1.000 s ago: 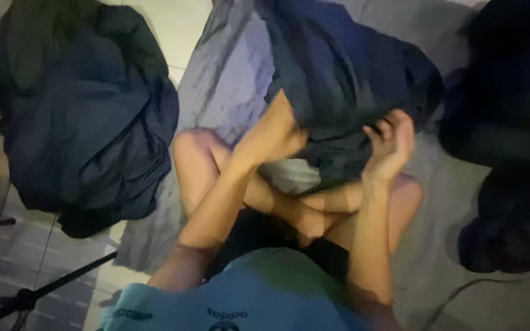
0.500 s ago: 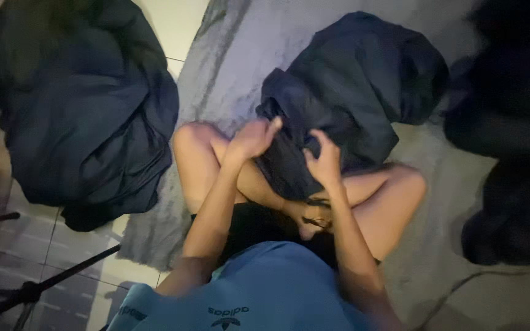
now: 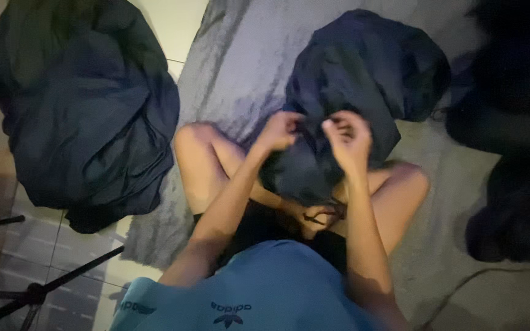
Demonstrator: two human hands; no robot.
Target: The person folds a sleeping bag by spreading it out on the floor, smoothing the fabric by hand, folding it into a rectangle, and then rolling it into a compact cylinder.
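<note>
Entry, head view only, dim light.

Left hand (image 3: 280,130): fingers curled into a loose fist, pinching a fold of the dark navy garment (image 3: 363,73) at its near edge. Right hand (image 3: 348,138): just beside it at 3 o'clock, fingers bent inward, thumb and fingertips closed on the same fabric. The two hands are close together but not touching. I cannot tell how much cloth each has.

The garment is bunched, rising from the hands toward 12–1 o'clock over the grey blanket (image 3: 246,67), with its lower end draped into the lap between the bare crossed legs (image 3: 197,159).

Judgement: the step in hand looks like finding and gripping an edge or seam of the bunched cloth. The hands are set for pulling it apart or straightening it. I think the next move calls for both pinches to hold firm while the hands separate, and for the bulk at 1 o'clock to be free to unroll.

Further out: a second dark heap of clothing (image 3: 87,122) at 9–10 o'clock, partly on the tiled floor (image 3: 75,257). A black heap (image 3: 510,122) lies at 3 o'clock. Thin tripod legs (image 3: 38,294) at 8 o'clock. My light blue shirt (image 3: 265,288) fills 6 o'clock.
</note>
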